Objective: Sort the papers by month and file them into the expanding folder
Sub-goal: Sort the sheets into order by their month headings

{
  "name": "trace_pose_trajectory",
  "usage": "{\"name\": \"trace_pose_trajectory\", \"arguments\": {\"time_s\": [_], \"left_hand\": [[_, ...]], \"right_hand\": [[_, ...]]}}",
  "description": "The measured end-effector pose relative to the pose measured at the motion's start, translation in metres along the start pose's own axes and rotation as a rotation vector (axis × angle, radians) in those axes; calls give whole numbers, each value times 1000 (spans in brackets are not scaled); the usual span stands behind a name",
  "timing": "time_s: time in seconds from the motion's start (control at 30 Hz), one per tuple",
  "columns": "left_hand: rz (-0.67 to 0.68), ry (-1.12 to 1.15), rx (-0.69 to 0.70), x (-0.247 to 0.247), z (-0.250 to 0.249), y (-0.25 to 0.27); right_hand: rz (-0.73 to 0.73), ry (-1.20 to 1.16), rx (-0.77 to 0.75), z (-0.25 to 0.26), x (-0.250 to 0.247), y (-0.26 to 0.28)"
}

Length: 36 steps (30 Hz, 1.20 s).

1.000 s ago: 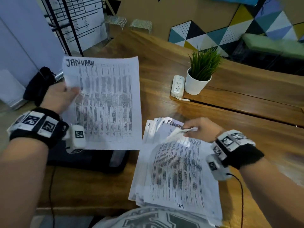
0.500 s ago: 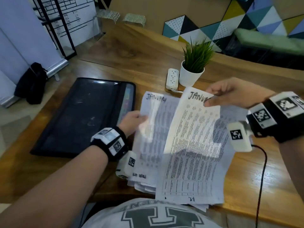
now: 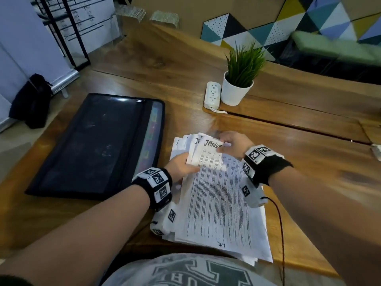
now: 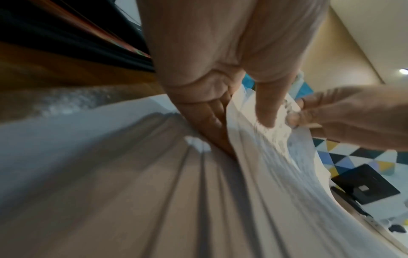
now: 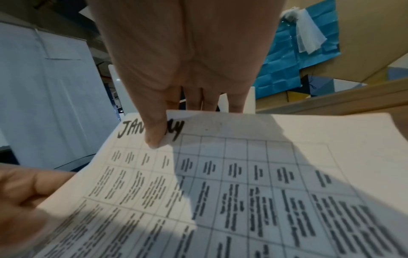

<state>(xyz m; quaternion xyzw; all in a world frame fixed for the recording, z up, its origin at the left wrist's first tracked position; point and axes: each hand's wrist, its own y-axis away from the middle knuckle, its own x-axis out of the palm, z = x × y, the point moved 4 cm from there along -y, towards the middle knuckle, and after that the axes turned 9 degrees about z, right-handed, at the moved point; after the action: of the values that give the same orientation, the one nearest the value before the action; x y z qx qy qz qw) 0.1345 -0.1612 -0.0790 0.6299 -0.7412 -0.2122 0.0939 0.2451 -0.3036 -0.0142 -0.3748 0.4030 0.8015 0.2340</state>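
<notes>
Left hand (image 3: 181,165) pinching — right hand (image 3: 234,143) pinching.

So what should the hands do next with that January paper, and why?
Probably lay the January sheet flat on the paper pile. Both the right hand and left hand pinch it, and another January sheet lies just behind.

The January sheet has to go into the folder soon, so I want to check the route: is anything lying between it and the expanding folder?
Nothing visible does. The January sheet, held by the right hand and left hand, sits just right of the expanding folder, with only bare table between. The folder's opening looks closed.
</notes>
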Motion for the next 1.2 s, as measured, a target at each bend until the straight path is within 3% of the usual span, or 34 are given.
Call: {"name": "trace_pose_trajectory", "arguments": {"time_s": [0.1, 0.3, 0.53, 0.6, 0.67, 0.77, 1.2], "left_hand": [[-10, -135, 5, 0, -2, -3], [60, -197, 28, -6, -7, -1], [43, -127, -178, -14, 4, 5], [49, -244, -174, -17, 4, 1], [-10, -415, -126, -22, -1, -6], [-132, -484, -49, -25, -10, -16], [-250, -488, -135, -19, -7, -42]], "right_hand": [[-5, -10, -4, 6, 1, -4], [37, -23, -1, 0, 4, 11], [-31, 97, -47, -20, 8, 42], [-67, 66, -28, -24, 5, 46], [-17, 19, 9, -26, 13, 45], [125, 28, 57, -26, 36, 41], [81, -79, 63, -16, 35, 39]]}}
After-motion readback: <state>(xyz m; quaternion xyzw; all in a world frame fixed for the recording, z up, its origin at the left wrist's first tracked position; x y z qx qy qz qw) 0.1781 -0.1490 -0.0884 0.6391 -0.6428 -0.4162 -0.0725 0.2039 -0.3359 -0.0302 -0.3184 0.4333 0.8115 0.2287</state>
